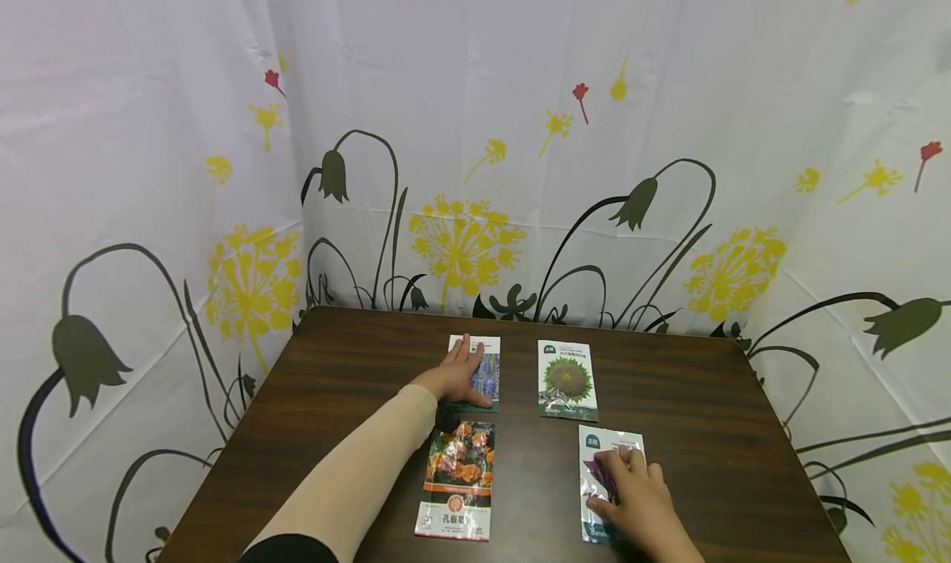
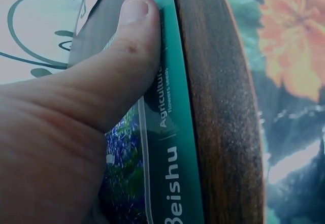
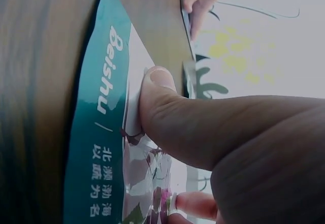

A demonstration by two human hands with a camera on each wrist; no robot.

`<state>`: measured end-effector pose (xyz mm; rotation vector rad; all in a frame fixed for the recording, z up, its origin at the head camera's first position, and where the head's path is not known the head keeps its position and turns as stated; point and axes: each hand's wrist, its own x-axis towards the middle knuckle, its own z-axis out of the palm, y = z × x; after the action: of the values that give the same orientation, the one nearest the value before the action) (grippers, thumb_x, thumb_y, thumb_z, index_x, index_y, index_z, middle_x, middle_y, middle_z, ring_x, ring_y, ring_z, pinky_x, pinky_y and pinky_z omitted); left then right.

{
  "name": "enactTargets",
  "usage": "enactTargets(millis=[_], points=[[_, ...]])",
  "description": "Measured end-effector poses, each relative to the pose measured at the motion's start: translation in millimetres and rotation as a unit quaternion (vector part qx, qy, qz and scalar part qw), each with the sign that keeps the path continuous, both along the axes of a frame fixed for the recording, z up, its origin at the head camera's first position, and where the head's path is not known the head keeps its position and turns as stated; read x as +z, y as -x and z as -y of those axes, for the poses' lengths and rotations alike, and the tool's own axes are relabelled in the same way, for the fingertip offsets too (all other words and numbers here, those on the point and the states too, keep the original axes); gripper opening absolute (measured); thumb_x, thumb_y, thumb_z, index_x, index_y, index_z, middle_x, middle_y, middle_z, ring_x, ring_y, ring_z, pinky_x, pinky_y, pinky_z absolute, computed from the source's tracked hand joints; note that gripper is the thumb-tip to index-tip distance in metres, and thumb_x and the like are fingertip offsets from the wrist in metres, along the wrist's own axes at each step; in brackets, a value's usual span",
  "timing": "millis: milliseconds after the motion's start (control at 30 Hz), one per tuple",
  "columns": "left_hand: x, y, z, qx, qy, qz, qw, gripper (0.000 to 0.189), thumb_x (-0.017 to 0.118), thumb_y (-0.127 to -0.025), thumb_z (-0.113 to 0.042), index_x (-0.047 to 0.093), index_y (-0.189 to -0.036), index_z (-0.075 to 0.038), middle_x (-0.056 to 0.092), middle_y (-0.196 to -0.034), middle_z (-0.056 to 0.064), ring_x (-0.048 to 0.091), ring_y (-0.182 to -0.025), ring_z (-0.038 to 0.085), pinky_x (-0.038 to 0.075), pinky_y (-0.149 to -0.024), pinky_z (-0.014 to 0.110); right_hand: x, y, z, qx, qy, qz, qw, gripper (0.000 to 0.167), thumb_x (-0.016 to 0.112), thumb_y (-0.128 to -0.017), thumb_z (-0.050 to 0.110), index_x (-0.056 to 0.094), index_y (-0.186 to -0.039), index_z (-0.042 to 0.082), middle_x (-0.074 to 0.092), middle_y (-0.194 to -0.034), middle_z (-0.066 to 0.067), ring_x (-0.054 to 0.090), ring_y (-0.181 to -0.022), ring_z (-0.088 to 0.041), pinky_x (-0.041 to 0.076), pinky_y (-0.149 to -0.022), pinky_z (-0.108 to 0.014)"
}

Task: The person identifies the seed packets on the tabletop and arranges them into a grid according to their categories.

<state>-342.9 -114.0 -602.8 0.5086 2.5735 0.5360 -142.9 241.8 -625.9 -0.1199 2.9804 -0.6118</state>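
My left hand (image 1: 456,379), fingers spread, rests on a seed packet (image 1: 487,373) with blue-purple flowers at the back of the table. Its thumb (image 2: 137,36) lies over the packet's green strip. Nearer the front right, my right hand (image 1: 635,497) touches another seed packet (image 1: 590,464), white with a dark purple picture and a green strip. The right thumb (image 3: 160,89) presses on that packet's glossy face, and a fingertip shows farther along it. Both packets lie on the table, partly covered by the hands.
An orange-flower seed packet (image 1: 456,480) lies below the left wrist. A sunflower-head packet (image 1: 568,379) lies at the back, right of the left hand. All are on a dark wooden table (image 1: 342,398), with a flower-print curtain (image 1: 475,134) behind and at the sides.
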Motion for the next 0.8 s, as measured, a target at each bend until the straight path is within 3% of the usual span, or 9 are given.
enactTargets(millis=[233,367,533,667,800], points=[[-1.8,-3.7,3.4,0.029,-0.031,-0.01,0.999,0.128,0.092,-0.087,-0.049,0.009,-0.177,-0.009,-0.011,-0.182,0.026,-0.008,-0.171,0.042,0.014,-0.137,0.061,0.8,-5.2,19.1,0.031,0.014,-0.013,0.9994,0.072,0.098,-0.072,0.051,0.068,-0.133,0.027,0.06,-0.133,-0.015,0.049,-0.101,-0.029,0.047,-0.078,-0.042],[-7.2,-9.9,4.3,0.04,-0.056,-0.019,0.9975,0.121,0.096,-0.085,-0.042,0.023,-0.173,-0.005,-0.006,-0.182,0.028,-0.003,-0.171,0.045,0.016,-0.136,0.064,5.3,-10.7,24.5,0.056,0.028,-0.004,0.9981,0.073,0.099,-0.072,0.048,0.069,-0.135,0.028,0.061,-0.131,-0.012,0.048,-0.101,-0.025,0.047,-0.08,-0.041],[-8.5,-10.5,4.3,0.041,-0.088,-0.055,0.9937,0.104,0.099,-0.082,-0.036,0.039,-0.159,0.002,0.001,-0.18,0.034,0.001,-0.17,0.049,0.014,-0.136,0.063,11.3,-10.3,28.7,0.075,0.028,-0.004,0.9968,0.074,0.1,-0.072,0.042,0.07,-0.138,0.028,0.061,-0.132,-0.012,0.047,-0.1,-0.023,0.048,-0.08,-0.04],[-7.2,-9.9,3.6,0.038,-0.082,-0.073,0.9933,0.092,0.099,-0.082,-0.038,0.047,-0.147,0.0,0.005,-0.18,0.033,0.003,-0.169,0.052,0.017,-0.135,0.065,11.5,-8.2,33.9,0.09,0.044,-0.014,0.9949,0.074,0.102,-0.07,0.041,0.071,-0.136,0.028,0.06,-0.132,-0.014,0.05,-0.105,-0.027,0.052,-0.081,-0.045],[-10.0,-11.4,-0.3,0.029,-0.06,-0.081,0.9945,0.1,0.097,-0.082,-0.044,0.046,-0.153,0.004,0.011,-0.179,0.033,0.001,-0.168,0.054,0.019,-0.134,0.066,7.3,-8.5,37.6,0.118,0.061,0.0,0.9911,0.073,0.1,-0.072,0.043,0.071,-0.137,0.031,0.056,-0.135,-0.014,0.048,-0.109,-0.026,0.053,-0.083,-0.045]])
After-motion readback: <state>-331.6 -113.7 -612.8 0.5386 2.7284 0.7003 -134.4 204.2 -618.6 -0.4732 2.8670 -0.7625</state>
